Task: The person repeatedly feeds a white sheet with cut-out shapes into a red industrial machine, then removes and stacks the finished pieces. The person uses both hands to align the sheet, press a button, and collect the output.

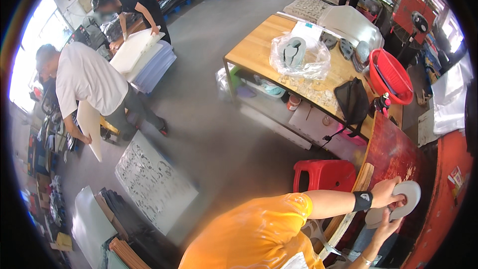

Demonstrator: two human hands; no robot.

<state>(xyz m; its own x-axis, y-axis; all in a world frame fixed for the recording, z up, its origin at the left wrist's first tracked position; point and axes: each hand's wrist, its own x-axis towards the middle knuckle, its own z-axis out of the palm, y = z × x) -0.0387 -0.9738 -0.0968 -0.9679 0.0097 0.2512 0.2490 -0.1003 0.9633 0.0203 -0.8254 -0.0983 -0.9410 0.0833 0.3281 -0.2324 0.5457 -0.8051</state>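
Note:
My left hand (387,193), with a black wristband at its wrist, is closed on a rounded light-grey foam-like piece (411,193) with an opening in its middle. Fingertips reach into that opening. From below, my right hand (385,229) grips the same piece's lower edge, fingers bent against it. A further grey rounded part (373,217) shows between my hands; whether it belongs to the same piece I cannot tell. Both hands are over a dark red worn board (393,152) with a wooden edge strip (362,182).
A red stool (326,175) stands beside the board. On the wooden table (254,37) are bagged grey pieces (294,52), a black bag (351,100) and red baskets (393,74). Two people at left handle white sheets (89,129); a cut-out sheet (154,179) lies on the floor.

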